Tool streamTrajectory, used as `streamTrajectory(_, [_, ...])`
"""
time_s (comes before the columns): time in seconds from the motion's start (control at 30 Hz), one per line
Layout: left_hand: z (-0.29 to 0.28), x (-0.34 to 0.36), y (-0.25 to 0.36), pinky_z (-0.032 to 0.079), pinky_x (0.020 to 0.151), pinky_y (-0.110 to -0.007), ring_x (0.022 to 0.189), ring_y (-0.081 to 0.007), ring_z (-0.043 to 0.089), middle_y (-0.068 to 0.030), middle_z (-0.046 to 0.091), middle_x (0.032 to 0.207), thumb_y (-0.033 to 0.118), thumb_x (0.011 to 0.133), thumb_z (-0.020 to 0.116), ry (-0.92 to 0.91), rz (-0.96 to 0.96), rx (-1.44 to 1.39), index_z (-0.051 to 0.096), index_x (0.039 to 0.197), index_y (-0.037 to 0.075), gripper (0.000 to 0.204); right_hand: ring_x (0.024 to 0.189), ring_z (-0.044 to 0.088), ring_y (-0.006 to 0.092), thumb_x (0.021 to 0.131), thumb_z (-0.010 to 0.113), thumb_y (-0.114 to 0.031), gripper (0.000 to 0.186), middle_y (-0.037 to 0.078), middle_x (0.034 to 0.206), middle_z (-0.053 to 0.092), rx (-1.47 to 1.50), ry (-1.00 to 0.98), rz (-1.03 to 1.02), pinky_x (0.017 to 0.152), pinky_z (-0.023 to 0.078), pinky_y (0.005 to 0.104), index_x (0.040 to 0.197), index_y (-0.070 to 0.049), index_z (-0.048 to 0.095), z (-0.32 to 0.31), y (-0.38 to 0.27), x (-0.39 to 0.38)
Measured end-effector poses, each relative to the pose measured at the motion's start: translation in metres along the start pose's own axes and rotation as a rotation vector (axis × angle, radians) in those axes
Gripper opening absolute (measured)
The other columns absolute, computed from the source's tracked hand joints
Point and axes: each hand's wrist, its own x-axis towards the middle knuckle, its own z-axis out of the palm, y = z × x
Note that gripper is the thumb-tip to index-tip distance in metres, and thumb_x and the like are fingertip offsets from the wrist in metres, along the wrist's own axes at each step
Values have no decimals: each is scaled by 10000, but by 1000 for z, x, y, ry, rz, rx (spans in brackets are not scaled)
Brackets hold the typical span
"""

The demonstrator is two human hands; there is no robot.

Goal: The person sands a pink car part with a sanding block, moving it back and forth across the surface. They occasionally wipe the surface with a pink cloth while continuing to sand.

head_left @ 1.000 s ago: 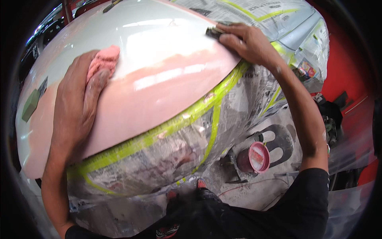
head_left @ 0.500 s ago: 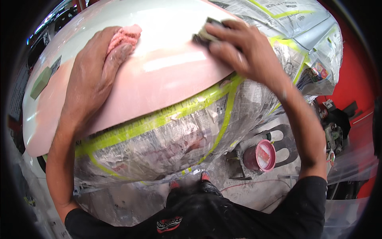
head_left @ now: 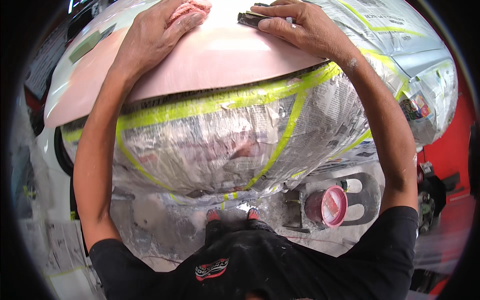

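Far to my left a small grey-green pad [head_left: 86,45] lies on the white part of the car body [head_left: 60,75], well apart from my hands. Next comes the pink primed panel [head_left: 220,60], a broad curved surface that runs across the upper middle of the view. My left hand [head_left: 152,37] lies flat on it, palm down, fingers stretched forward and pressing a crumpled pink cloth [head_left: 190,7] against the panel; the cloth is pinned under my fingertips rather than bunched in a fist.

Just beside it to the right, my right hand [head_left: 305,27] rests on the same panel, fingers closed over a dark flat sanding block [head_left: 250,19]. One end of the block sticks out past my fingertips toward the cloth, and it lies flat against the pink surface.

Below the panel, newspaper masking [head_left: 210,145] wraps the bodywork, held by strips of yellow-green tape [head_left: 280,145] that cross it and edge the pink area. More masked paper covers the body to the right.

Down on the dusty floor [head_left: 160,220], right of my red-toed shoes [head_left: 232,215], stands a pink-rimmed tin [head_left: 327,206].
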Motion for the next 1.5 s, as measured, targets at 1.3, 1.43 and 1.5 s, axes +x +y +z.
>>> streamTrajectory(1.3, [-56, -69, -70, 556, 801, -345, 876, -236, 719, -147, 753, 967, 245, 946, 703, 440, -47, 395, 731, 1089, 44, 249, 1348, 516, 383, 640, 894, -64, 810, 149, 1554, 483, -356, 65, -660, 1052, 571, 415, 1355, -377, 678, -18, 42, -88])
streamTrajectory(1.43, [-61, -65, -66, 546, 827, -342, 914, -241, 718, -141, 750, 1002, 291, 970, 679, 445, -180, 428, 717, 1139, 47, 299, 1172, 570, 327, 778, 820, -265, 490, 116, 1410, 571, -344, 241, -739, 985, 513, 466, 1262, -302, 756, 23, -15, -49])
streamTrajectory(1.5, [-54, -64, -103, 519, 939, -354, 1065, -261, 710, -138, 742, 1163, 408, 1026, 629, 350, -220, 497, 693, 1256, 84, 402, 1045, 588, 311, 760, 817, -277, 489, 116, 1332, 579, -302, 261, -842, 904, 529, 445, 1242, -303, 741, 69, -59, -6])
